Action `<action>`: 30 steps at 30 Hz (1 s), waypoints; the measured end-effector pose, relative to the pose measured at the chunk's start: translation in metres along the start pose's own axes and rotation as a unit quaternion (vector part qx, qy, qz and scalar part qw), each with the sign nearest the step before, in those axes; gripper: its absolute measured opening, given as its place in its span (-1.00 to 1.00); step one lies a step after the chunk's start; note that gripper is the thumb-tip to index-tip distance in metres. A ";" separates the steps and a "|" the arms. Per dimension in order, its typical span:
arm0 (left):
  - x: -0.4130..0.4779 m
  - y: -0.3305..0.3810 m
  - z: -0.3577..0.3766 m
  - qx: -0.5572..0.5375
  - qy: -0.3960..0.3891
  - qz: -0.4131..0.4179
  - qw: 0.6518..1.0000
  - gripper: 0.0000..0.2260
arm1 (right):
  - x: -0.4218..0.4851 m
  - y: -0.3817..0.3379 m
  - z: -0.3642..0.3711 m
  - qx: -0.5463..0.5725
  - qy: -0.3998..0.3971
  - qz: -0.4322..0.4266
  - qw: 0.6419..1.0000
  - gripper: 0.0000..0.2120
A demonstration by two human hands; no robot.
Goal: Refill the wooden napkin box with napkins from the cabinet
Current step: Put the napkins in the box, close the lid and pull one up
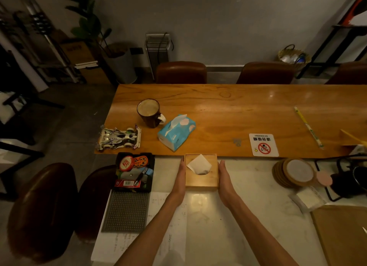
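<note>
a wooden worktop point(228, 110) runs across the far side, with a pale marble-look worktop point(248, 206) nearer the camera butting against its front edge. on the wood stand a dark mug point(149, 113), a blue soft tissue pack point(176, 132) with a sheet poking out, a toy race car point(118, 137) at the left corner, a no-smoking sign point(263, 145) lying flat, and a wrapped pair of chopsticks point(308, 126) towards the right. on the pale worktop, a black tray point(135, 171) full of small oddments sits just left of the hands, with a grey studded mat point(127, 212) in front of it; a stack of round coasters point(294, 172) lies well to the right. brown chairs point(181, 72) line the far side.

the wooden napkin box point(201, 172) stands on the pale worktop right at the seam with the wood, a white napkin point(199, 164) sticking up from the hole in its lid. the left hand point(181, 175) lies flat against the box's left side, fingers straight and together, and the right hand point(223, 176) presses its right side the same way, so the box sits clasped between both palms. the tissue pack is just beyond the box.
</note>
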State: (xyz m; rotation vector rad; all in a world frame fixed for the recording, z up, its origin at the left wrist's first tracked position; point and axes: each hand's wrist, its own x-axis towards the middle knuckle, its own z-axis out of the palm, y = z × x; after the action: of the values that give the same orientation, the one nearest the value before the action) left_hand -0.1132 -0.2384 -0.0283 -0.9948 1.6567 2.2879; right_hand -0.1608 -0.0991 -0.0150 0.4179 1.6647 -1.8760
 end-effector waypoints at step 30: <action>-0.018 -0.004 -0.011 0.086 -0.017 0.072 0.994 -0.54 | -0.020 0.014 -0.016 -0.169 -0.030 -0.090 0.981 -0.47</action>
State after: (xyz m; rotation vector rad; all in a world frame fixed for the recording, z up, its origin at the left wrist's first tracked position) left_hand -0.0931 -0.2421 -0.0226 -0.8199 1.9300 2.1858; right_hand -0.1387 -0.0798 -0.0168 0.0729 1.9889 -1.6616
